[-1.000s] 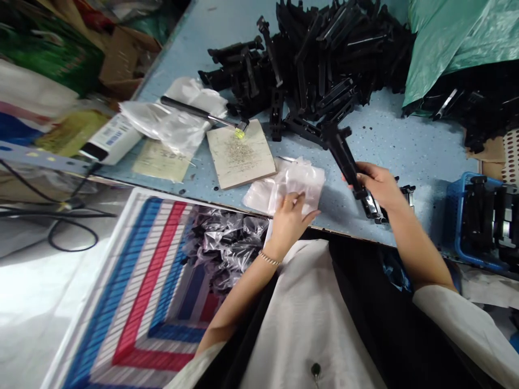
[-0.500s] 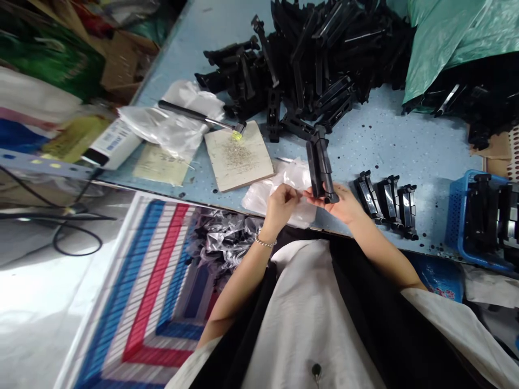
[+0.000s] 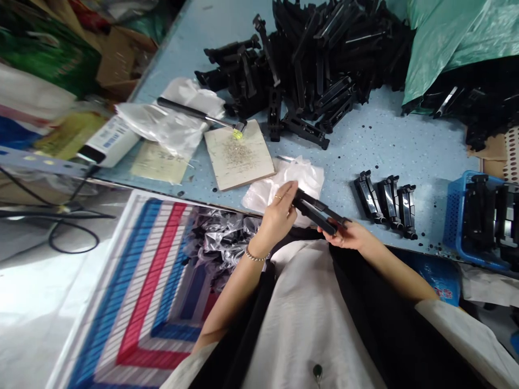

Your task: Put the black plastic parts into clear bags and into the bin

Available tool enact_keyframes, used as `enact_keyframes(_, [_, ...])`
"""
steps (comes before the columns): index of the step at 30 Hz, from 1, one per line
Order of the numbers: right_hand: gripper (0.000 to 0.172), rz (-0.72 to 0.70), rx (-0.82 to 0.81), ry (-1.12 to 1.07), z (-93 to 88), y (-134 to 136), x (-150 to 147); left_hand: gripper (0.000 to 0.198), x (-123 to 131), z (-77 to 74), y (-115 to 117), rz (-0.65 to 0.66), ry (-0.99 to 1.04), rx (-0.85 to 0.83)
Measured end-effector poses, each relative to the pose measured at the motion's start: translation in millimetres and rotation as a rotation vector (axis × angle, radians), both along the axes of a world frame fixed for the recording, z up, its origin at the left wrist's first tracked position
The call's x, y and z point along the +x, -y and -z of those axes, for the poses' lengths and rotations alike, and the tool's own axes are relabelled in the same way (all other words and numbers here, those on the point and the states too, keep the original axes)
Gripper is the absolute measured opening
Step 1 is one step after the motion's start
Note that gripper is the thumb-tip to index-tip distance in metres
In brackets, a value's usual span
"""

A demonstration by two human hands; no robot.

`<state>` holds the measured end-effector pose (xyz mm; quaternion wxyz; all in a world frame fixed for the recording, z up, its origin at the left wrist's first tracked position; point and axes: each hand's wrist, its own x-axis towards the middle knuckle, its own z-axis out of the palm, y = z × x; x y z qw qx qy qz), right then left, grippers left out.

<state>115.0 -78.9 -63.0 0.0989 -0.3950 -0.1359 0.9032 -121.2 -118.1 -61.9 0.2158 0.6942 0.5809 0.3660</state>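
A long black plastic part (image 3: 318, 212) lies almost level between my two hands at the near edge of the blue table (image 3: 389, 140). My right hand (image 3: 347, 235) grips its right end from below. My left hand (image 3: 278, 212) pinches its left end, and the clear plastic bags (image 3: 286, 185) lie just behind that hand. Whether a bag is between the fingers too, I cannot tell. Three matching black parts (image 3: 385, 202) stand side by side to the right of my hands.
A big heap of black parts (image 3: 308, 59) fills the far side of the table. A hammer (image 3: 198, 114) rests on a worn board (image 3: 239, 155). A blue basket (image 3: 480, 221) of parts stands right; a striped woven sack (image 3: 162, 286) of bagged parts stands lower left. Green plastic sheeting (image 3: 450, 38) lies at the top right.
My right hand lifted a black part from the right, brought it toward the bags and tipped it from upright to nearly level. My left hand left the bag pile and took its left end.
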Motion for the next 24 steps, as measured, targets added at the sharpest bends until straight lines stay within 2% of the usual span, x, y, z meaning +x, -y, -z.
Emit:
enact_keyframes(2, [0.009,0.059,0.083,0.066,6.6,-5.5,-11.9,0.076,10.3,-6.6,10.5,0.124,-0.029,0.066])
enact_keyframes(5, [0.018,0.056,0.444,0.246,-0.3,-7.9,-28.0,0.080,26.1,-14.3,21.2,0.271,-0.035,0.083])
enact_keyframes(7, [0.019,-0.031,0.729,0.341,-12.4,-2.2,-34.7,0.080,31.5,-20.1,23.8,0.279,-0.028,0.076])
enact_keyframes(9, [0.022,-0.117,0.905,0.332,-25.4,6.1,-37.2,0.075,28.2,-31.2,28.2,0.263,-0.027,0.065])
enact_keyframes(11, [0.029,-0.226,0.946,0.218,-36.3,11.0,-34.5,0.064,12.6,-48.6,40.6,0.239,-0.035,0.034])
enact_keyframes(13, [0.034,-0.327,1.010,0.160,-44.5,6.9,-24.6,0.055,-16.4,-65.8,63.6,0.176,-0.054,-0.047])
enact_keyframes(15, [0.034,-0.374,1.200,0.296,-50.2,-7.9,-6.4,0.050,-54.6,-70.9,93.5,0.088,-0.092,-0.193])
enact_keyframes(17, [0.033,-0.370,1.468,0.609,-52.8,-30.2,17.6,0.046,-91.7,-55.0,122.5,0.064,-0.145,-0.430])
enact_keyframes(19, [0.041,-0.430,1.698,0.920,-51.8,-53.8,41.6,0.043,-115.4,-19.4,144.7,0.024,-0.185,-0.707])
enact_keyframes(21, [0.049,-0.588,1.852,1.099,-47.8,-73.1,59.4,0.028,-119.5,24.1,158.8,-0.077,-0.225,-0.902])
enact_keyframes(23, [0.051,-0.765,1.950,1.127,-43.1,-86.1,68.5,0.011,-107.9,61.4,166.0,-0.115,-0.225,-0.946])
enact_keyframes(24, [0.051,-0.834,1.988,1.111,-41.6,-90.5,70.6,0.015,-99.5,74.8,167.1,-0.103,-0.206,-0.926])
